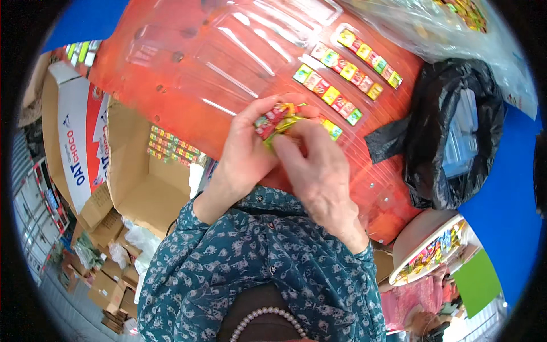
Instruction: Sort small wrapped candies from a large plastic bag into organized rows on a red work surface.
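Observation:
A heap of small wrapped candies (278, 118) in red, yellow and green lies in my cupped left hand (242, 151), its fingers curled round them. Over the heap bends my right hand (322, 171), thumb and fingers pinched together on the candies; the fingertips are partly hidden and a little blurred. Just beyond both hands is a clear plastic tray (245, 43) with long compartments. Several of its right-hand compartments hold rows of candies (327, 94). A shorter row (330, 130) shows partly behind my right hand.
All this rests on a worn red table (188, 122). To the right stand a black bag (419, 154) of clear plastic pieces and a tub (410, 251) of candies. A large clear sack (393, 25) lies far right. On the left, an open cardboard box (137, 188) contains filled candy trays (171, 145).

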